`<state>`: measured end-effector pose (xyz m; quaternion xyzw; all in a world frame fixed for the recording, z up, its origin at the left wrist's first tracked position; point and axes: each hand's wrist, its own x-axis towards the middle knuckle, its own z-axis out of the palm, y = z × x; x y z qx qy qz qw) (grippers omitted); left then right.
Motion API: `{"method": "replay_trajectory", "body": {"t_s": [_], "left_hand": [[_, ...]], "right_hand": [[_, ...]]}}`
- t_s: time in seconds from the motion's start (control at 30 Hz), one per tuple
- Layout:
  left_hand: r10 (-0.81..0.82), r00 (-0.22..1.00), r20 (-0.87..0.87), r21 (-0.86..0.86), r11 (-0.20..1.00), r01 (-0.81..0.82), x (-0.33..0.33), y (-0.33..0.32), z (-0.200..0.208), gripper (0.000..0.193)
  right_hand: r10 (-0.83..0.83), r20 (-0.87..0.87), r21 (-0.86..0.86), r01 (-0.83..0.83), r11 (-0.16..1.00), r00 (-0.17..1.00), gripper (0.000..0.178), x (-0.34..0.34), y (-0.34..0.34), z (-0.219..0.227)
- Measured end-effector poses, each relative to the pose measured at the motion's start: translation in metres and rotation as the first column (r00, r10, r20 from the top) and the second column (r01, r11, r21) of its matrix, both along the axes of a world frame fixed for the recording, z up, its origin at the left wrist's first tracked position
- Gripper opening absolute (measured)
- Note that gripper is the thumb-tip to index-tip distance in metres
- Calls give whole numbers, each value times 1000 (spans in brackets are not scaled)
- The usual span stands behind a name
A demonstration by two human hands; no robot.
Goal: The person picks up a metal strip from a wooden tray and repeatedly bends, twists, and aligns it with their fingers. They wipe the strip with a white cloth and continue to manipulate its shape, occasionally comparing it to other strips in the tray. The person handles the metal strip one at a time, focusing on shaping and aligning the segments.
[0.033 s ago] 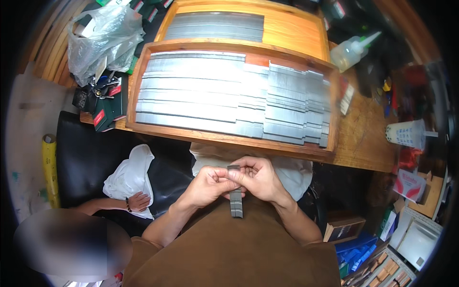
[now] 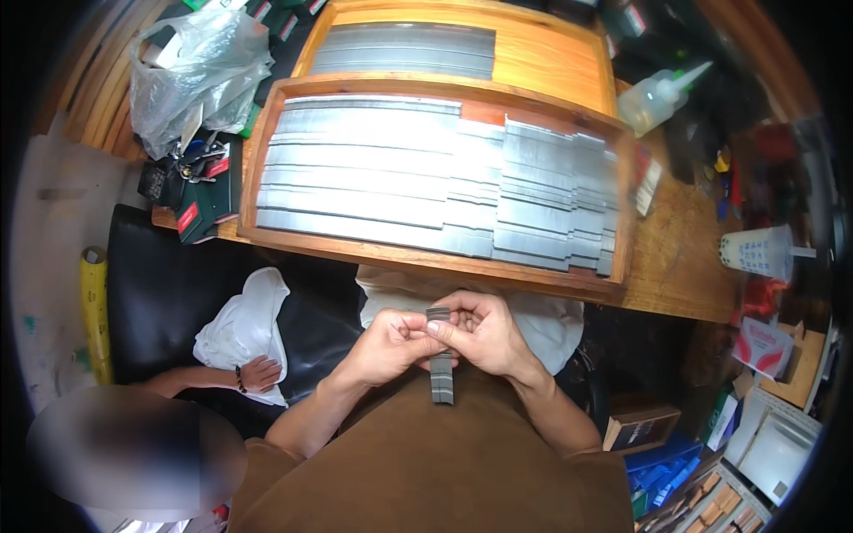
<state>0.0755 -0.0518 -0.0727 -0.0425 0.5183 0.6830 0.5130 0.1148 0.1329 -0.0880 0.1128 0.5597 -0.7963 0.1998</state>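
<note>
In front of my brown shirt, both hands are together at a narrow stack of thin grey metal pieces (image 2: pixel 442 382). My left hand (image 2: pixel 386 345) pinches its upper part from the left, thumb and fingers closed. My right hand (image 2: pixel 487 333) grips the same part from the right, its thumb across the front. The stack's lower end hangs free below my fingers; some of its middle is hidden behind them. Just beyond my hands is a wooden tray (image 2: pixel 426 260), where similar shiny metal pieces (image 2: pixel 355 169) lie in long, close rows.
A second wooden tray (image 2: pixel 555 55) is behind the first. A plastic bag (image 2: pixel 195 80) and keys (image 2: pixel 195 160) are at left, a squeeze bottle (image 2: pixel 653 102) and drink cup (image 2: pixel 755 251) at right. Another person's hand (image 2: pixel 260 373) rests on white cloth beside my left arm.
The whole view has shifted very slightly. Both hands keep their hold on the stack, which shows a little more of its face between my fingers.
</note>
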Motion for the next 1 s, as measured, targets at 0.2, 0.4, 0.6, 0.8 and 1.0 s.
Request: {"method": "replay_trajectory", "body": {"t_s": [0.2, 0.4, 0.6, 0.8, 1.0], "left_hand": [[-7, 996, 90, -26, 1000, 9, -1, -4, 1, 20], [39, 993, 111, 0, 999, -39, 1, -18, 2, 25], [56, 990, 131, -28, 998, -52, 4, -13, 7, 23], [95, 933, 347, 56, 991, -122, 3, -10, -4, 23], [66, 942, 330, 37, 996, -83, 2, -9, -4, 23]], "right_hand": [[-91, 16, 215, 85, 973, 996, 41, -6, -12, -2], [49, 65, -157, -38, 987, 997, 20, -4, -7, -12], [57, 128, -192, -32, 981, 990, 18, -2, -5, -12], [16, 295, -241, 58, 969, 955, 14, -1, -7, -13], [40, 283, -249, 33, 968, 958, 20, 3, -3, -17]]}}
